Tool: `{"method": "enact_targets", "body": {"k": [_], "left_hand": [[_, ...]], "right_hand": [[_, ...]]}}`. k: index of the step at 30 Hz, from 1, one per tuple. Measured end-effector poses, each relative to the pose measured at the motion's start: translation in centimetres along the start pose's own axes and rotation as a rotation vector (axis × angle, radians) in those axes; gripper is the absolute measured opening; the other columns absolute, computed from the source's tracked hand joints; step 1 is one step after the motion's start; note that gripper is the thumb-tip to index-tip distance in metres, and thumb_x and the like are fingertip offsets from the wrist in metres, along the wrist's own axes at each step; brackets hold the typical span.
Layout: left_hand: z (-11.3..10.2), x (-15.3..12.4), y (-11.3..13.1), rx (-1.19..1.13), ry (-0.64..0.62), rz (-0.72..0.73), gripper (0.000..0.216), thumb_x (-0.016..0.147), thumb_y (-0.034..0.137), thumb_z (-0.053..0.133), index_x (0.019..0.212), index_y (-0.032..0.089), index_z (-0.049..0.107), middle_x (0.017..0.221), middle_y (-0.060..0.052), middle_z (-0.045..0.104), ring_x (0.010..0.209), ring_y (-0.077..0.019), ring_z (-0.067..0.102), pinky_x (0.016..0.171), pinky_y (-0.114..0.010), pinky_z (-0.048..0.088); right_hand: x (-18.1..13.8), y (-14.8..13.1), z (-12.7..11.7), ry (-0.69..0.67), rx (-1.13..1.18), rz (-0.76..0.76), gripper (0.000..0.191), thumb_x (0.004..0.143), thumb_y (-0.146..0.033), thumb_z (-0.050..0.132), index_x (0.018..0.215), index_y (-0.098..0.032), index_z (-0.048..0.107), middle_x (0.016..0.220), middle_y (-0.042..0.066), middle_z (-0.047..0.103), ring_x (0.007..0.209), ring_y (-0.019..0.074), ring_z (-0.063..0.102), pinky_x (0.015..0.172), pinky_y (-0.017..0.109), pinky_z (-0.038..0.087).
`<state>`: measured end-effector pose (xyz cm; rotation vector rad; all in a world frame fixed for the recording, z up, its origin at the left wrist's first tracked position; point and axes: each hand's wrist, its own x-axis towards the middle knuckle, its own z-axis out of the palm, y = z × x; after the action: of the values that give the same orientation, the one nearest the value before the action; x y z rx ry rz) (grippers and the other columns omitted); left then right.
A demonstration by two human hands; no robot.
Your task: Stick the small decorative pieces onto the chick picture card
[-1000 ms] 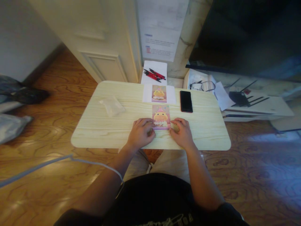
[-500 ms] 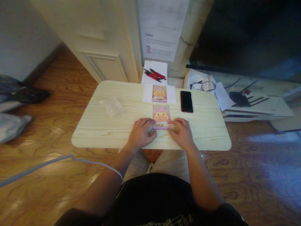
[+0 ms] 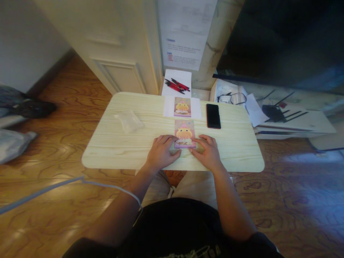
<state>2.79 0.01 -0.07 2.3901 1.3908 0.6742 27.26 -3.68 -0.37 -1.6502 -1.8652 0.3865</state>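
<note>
A small pink card (image 3: pixel 184 133) with a yellow cartoon animal in a party hat lies flat on the pale wood-grain table (image 3: pixel 158 122), close to my body. At its left edge rest the fingertips of my left hand (image 3: pixel 161 150), the thumb stretched apart below the lower left corner. My right hand (image 3: pixel 208 151) touches the card's right edge with its index finger, and its thumb lies near the lower right corner. Both hands have a gap between thumb and fingers. Just beyond, a matching picture card (image 3: pixel 182 106) lies on a white sheet (image 3: pixel 197 107).
A black phone (image 3: pixel 213 116) lies to the right, and a clear plastic bag (image 3: pixel 129 121) to the left. Several red pens (image 3: pixel 177 85) lie on paper past the far edge. Glasses (image 3: pixel 238 98) and a black router (image 3: pixel 272 113) sit on the cabinet at the right.
Both thumbs have shifted inward along the card's lower edge. My right index finger reaches slightly further over the right edge. The card has barely moved.
</note>
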Motion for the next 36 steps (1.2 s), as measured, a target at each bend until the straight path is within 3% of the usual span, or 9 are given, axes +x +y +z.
{"method": "enact_targets", "body": {"k": [18, 36], "left_hand": [[0.1, 0.0, -0.02, 0.029, 0.003, 0.003, 0.039, 0.089, 0.038, 0.065, 0.126, 0.025, 0.064, 0.13, -0.006, 0.067, 0.123, -0.0285, 0.058, 0.102, -0.045, 0.044], [0.34, 0.25, 0.14, 0.128, -0.018, -0.053, 0.043, 0.094, 0.043, 0.059, 0.136, 0.033, 0.064, 0.14, -0.009, 0.059, 0.13, -0.0319, 0.052, 0.105, -0.05, 0.042]], "right_hand": [[0.0, 0.14, 0.18, 0.008, -0.025, -0.006, 0.044, 0.083, -0.041, 0.081, 0.126, -0.035, 0.072, 0.131, 0.008, 0.059, 0.126, 0.0319, 0.052, 0.11, 0.054, 0.046], [-0.04, 0.4, 0.52, 0.025, -0.04, -0.011, 0.042, 0.083, -0.043, 0.081, 0.124, -0.035, 0.073, 0.131, 0.008, 0.06, 0.126, 0.0318, 0.053, 0.11, 0.055, 0.047]]}}
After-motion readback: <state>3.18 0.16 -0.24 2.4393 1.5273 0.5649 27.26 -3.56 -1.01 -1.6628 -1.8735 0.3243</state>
